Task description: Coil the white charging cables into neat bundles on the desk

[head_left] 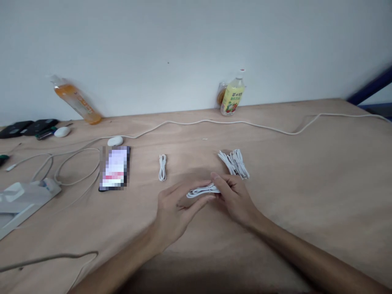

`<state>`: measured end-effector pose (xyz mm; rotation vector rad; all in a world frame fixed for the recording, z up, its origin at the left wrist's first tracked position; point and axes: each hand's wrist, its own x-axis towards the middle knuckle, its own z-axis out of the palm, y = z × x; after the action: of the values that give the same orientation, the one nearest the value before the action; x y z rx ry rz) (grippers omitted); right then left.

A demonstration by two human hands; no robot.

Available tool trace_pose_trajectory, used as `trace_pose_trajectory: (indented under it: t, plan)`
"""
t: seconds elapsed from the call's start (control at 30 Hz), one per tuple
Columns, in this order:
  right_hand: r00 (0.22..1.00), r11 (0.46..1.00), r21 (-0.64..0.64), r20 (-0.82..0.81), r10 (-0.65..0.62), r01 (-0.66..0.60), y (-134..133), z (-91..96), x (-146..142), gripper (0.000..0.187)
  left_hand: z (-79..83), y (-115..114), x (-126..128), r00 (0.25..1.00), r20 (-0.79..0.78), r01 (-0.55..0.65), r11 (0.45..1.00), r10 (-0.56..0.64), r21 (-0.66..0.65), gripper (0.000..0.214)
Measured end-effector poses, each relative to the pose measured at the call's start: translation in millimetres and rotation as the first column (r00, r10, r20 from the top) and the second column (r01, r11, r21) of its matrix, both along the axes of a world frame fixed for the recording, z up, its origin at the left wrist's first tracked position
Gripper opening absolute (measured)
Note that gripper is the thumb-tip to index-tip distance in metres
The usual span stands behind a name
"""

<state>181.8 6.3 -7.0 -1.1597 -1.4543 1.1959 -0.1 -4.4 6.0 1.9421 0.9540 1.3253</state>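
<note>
Right hand (235,198) pinches coiled white cable (198,191) | left hand (174,210) curves around it — grip unclear | likely light, flexible — hold bundled middle

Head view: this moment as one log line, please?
left hand: curved around bundled white cable | right hand: pinching its right end | tabletop: single cable bundle beyond left hand, cable pile beyond right hand

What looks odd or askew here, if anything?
The phone at left appears in coarse squares, unlike its surroundings. The orange bottle, farther back, slants sharply left, though the camera angle may exaggerate that.
</note>
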Motion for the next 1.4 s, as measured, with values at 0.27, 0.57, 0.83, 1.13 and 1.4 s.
trace_pose_trajectory:
  t: [0.27,0.57,0.83,1.13,1.4]
  plan:
    - [0.995,0.995,0.079,0.082,-0.063,0.056,0.3,1.4,-0.5,0.047,3.4,-0.1,0.8,0.998,0.058,0.010,0.988,-0.001,-0.151,0.018]
    - [0.993,0.990,0.127,0.097,-0.069,0.056,-0.8,2.5,0.1,0.044,0.0,2.5,4.1,0.967,0.254,0.080,0.936,0.010,-0.343,0.023]
    - [0.992,0.983,0.179,0.105,-0.062,0.043,-2.9,1.0,0.6,0.045,4.9,3.2,2.4,0.980,0.195,0.041,0.930,0.033,-0.365,0.014]
    - [0.975,0.949,0.315,0.219,-0.042,-0.030,-2.5,1.2,6.1,0.038,9.0,7.0,4.5,0.960,0.267,0.087,0.821,0.083,-0.565,0.015]
    - [0.994,0.983,0.181,0.105,-0.021,0.001,-2.2,-2.5,2.9,0.054,4.7,1.7,4.0,0.982,0.181,0.033,0.895,0.054,-0.444,0.016]
